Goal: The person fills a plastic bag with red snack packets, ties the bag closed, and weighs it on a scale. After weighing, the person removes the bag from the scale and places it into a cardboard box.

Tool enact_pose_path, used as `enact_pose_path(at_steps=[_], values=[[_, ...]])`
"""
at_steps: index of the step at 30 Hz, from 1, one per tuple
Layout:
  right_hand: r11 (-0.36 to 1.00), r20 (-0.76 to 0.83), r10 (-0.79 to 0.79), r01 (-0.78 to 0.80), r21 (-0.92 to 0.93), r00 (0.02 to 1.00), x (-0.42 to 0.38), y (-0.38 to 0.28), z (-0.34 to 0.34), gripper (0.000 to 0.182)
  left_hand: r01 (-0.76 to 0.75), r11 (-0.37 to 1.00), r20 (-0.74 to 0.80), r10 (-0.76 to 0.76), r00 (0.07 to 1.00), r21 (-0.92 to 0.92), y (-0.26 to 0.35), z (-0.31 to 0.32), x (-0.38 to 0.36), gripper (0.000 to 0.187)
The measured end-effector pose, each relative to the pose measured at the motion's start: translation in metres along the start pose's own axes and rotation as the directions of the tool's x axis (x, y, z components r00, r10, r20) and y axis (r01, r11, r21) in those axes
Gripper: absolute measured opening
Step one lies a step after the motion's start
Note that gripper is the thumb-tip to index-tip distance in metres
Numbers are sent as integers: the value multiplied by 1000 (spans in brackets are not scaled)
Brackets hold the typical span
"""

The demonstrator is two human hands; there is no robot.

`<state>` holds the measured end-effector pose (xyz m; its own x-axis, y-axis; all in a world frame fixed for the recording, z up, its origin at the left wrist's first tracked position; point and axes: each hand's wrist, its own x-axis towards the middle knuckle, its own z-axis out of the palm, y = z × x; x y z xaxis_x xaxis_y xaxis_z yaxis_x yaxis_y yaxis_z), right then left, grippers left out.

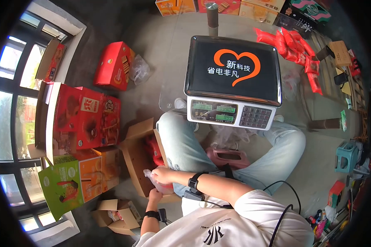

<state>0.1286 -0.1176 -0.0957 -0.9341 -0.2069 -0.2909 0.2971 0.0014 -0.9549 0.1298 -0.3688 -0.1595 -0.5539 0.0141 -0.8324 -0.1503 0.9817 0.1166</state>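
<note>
Head view: clear plastic bag held just left of the seated knee, over the open cardboard box of red packets, pinched at its mouth by right hand from above and left hand from below, both closed on the film. Looks an early stage, judging by contents: bag seemingly near empty, hard to tell. Scale beyond the knees bare on its pan, a row of red packets lying to its right.

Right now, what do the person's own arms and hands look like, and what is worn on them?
Both forearms are bare below short white sleeves. The right hand and the left hand are ungloved; each wrist carries a black band, with a small dark device and a black cable alongside.
</note>
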Motion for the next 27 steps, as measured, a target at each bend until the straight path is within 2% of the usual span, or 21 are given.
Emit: enact_pose_path(at_steps=[1, 2, 3, 4, 5, 7, 8, 10, 14, 16, 18, 19, 22, 24, 27], values=[[1000, -27, 17, -16, 11, 999, 0, 0, 0, 30, 3, 1000, 0, -3, 1000, -1, -2, -8, -3, 33], [1000, -27, 18, -18, 12, 999, 2, 4, 3, 30, -43, 989, -98, 57, 994, 139, -4, -17, -8, 28], [985, -176, -129, 106, -138, 976, 6, 14, 9, 30, -75, 957, -184, 131, 974, 282, -3, -27, -17, 27], [933, -296, -289, 198, -300, 911, 8, 20, 13, 29, -88, 951, -170, 143, 975, 296, 12, -48, -40, 32], [934, -295, -285, 195, -298, 912, 5, 17, 12, 29, -122, 932, -143, 180, 973, 342, 21, -66, -53, 31], [987, -172, -11, -16, -157, 985, 1, 4, 7, 28, -173, 906, -119, 235, 965, 386, 44, -101, -87, 28], [987, -168, -12, -16, -160, 986, 1, 4, 7, 28, -191, 902, -121, 256, 959, 388, 61, -118, -109, 26], [975, -179, -57, 16, -223, 982, -1, 7, 9, 26, -143, 867, -278, 303, 912, 477, 91, -135, -152, 24], [977, -148, -24, -9, -213, 989, -1, 1, 4, 27, -195, 859, -215, 327, 920, 473, 126, -154, -189, 24], [971, -174, -11, -31, -237, 985, -5, -2, 4, 26, -185, 857, -238, 331, 913, 482, 101, -148, -153, 23], [974, -156, -10, -26, -225, 988, -9, -5, 3, 26, 33, 803, -290, 176, 941, 596, 64, -138, -113, 23], [976, -151, -31, -3, -219, 988, -6, -1, 5, 27, 93, 783, -310, 131, 942, 615, 51, -136, -105, 24], [980, -196, -47, 7, -199, 979, -6, 3, 7, 27, -6, 837, -364, 244, 899, 547, 77, -136, -133, 24], [973, -173, -37, -4, -232, 984, -3, 1, 6, 27, -81, 855, -421, 331, 844, 512, 119, -143, -173, 24], [982, -144, -51, 24, -188, 988, -7, -5, 4, 30, -75, 904, -475, 290, 831, 422, 159, -157, -213, 19]])
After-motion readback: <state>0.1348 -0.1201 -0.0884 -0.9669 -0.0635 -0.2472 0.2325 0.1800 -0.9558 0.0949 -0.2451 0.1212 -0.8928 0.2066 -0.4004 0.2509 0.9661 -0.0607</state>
